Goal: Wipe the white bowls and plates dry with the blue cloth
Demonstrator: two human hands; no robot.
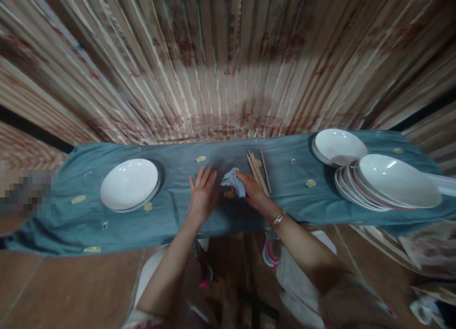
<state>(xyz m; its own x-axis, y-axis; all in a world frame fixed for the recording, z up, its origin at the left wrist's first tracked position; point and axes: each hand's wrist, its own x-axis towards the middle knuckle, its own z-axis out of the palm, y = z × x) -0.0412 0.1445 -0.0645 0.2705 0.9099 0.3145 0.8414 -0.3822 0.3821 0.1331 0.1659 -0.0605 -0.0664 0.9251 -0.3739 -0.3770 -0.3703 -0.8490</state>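
My right hand [252, 190] is closed around a crumpled light-blue cloth [235, 180] just above the middle of the table. Fingers spread, my left hand [203, 196] holds nothing and is left of the cloth, over the teal tablecloth [174, 167]. Several wooden chopsticks [257, 171] lie close beyond my right hand, their lower ends near its knuckles. One of them lies a little apart on the right. Whether my left fingers touch the tablecloth I cannot tell.
White bowls [130, 184] are stacked at the table's left. On the right stand another stack of white bowls [340, 146] and a taller tilted stack of dishes [395, 181]. A pleated curtain [221, 72] hangs behind the table. Part of a person [21, 200] shows at the left edge.
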